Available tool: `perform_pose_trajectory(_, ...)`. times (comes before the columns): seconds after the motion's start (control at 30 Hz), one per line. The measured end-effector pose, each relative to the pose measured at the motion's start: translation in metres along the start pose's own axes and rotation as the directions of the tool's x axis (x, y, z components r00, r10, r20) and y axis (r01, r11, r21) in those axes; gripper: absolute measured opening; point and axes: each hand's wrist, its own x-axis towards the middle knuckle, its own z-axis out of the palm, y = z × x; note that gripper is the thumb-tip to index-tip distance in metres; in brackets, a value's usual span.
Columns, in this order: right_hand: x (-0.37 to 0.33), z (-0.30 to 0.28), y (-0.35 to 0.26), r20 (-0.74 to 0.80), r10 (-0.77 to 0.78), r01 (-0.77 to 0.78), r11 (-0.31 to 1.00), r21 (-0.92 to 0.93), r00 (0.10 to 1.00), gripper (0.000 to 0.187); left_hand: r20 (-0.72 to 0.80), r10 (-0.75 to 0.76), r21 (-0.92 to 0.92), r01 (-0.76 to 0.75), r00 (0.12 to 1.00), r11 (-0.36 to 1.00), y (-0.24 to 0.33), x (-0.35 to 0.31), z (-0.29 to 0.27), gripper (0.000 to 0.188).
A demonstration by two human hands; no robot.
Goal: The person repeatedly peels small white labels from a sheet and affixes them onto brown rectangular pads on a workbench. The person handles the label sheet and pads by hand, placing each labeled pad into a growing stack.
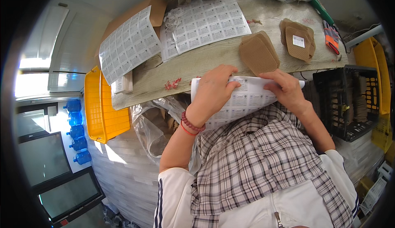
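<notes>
A white sheet of printed labels (pixel 246 101) is held bent over my lap, close to the table's front edge. My left hand (pixel 216 88) grips its upper left part, fingers curled over the top edge. At the upper right edge, my right hand (pixel 287 88) pinches the same sheet between thumb and fingers. Just beyond the right hand lies a stack of brown textured rounded pieces (pixel 258 54) on the table. A second, fanned pile of brown pieces (pixel 288 51) sits farther right, with a small white label (pixel 298 42) on its top piece.
More label sheets (pixel 210 24) lie at the back, and another sheet (pixel 131 44) leans by a cardboard box (pixel 158 10). A glove (pixel 331 38) rests at the table's right end. A yellow crate (pixel 115 125) stands left, a black crate (pixel 345 119) right. Clear plastic (pixel 150 135) hangs below.
</notes>
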Motion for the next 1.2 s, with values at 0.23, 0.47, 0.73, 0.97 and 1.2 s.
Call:
perform_pose_trajectory(0.23, -0.016, -0.052, -0.023, 0.025, 0.005, -0.001, 0.99, -0.144, 1.0, 0.032, 0.099, -0.115, -0.245, 0.136, 0.988, 0.96, 0.019, -0.017, 0.021, 0.021)
perform_pose_trajectory(0.47, -0.021, 0.014, -0.004, -0.217, -0.013, 0.021, 0.999, 0.033, 0.976, 0.025, 0.113, -0.072, -0.268, 0.101, 0.991, 0.958, 0.008, -0.011, 0.041, 0.017)
perform_pose_trajectory(0.73, -0.029, 0.032, 0.011, -0.293, -0.255, 0.218, 0.964, -0.153, 0.921, 0.025, 0.179, -0.208, -0.402, 0.265, 0.961, 0.877, -0.004, -0.013, 0.051, 0.016)
perform_pose_trajectory(0.97, -0.033, 0.037, 0.02, -0.237, -0.294, 0.258, 0.951, -0.172, 0.926, 0.02, 0.233, -0.256, -0.424, 0.335, 0.938, 0.841, -0.018, -0.011, 0.064, 0.014)
perform_pose_trajectory(1.2, -0.036, 0.05, 0.017, -0.314, 0.097, -0.032, 0.978, 0.206, 0.945, 0.016, 0.235, -0.258, -0.452, 0.34, 0.937, 0.825, -0.022, -0.011, 0.069, 0.014)
